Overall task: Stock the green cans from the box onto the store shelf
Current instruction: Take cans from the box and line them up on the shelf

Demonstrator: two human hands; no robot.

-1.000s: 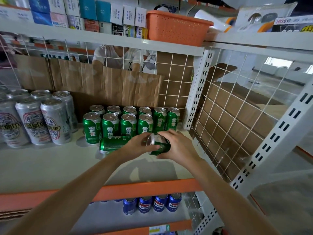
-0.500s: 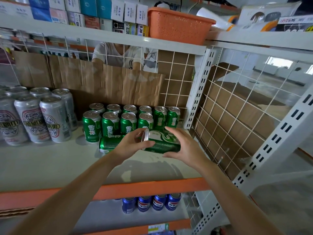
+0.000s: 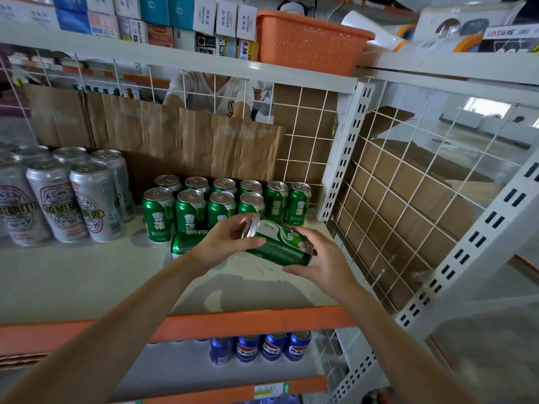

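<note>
The held green can [image 3: 280, 243] is a smooth, glossy aluminium cylinder with a silver lid and white swirls on its side. It lies tilted sideways in the air just above the shelf [image 3: 73, 275]. The left hand [image 3: 230, 243] grasps its lid end with curled fingers and thumb, and the right hand [image 3: 323, 258] grips its base end.

A fallen green can [image 3: 182, 244] lies on its side on the white board, partly behind the left hand. Behind it, ten standing green cans [image 3: 191, 211] form two rows, each marked 雪花 in white.

To the left stand several taller silver cans [image 3: 96, 199] with red and black labels. Creased corrugated cardboard [image 3: 175, 135] backs the white wire grid. Under the orange front rail [image 3: 262, 319], four blue cans [image 3: 248, 348] show. A perforated orange plastic basket [image 3: 306, 42] sits on the level above.
</note>
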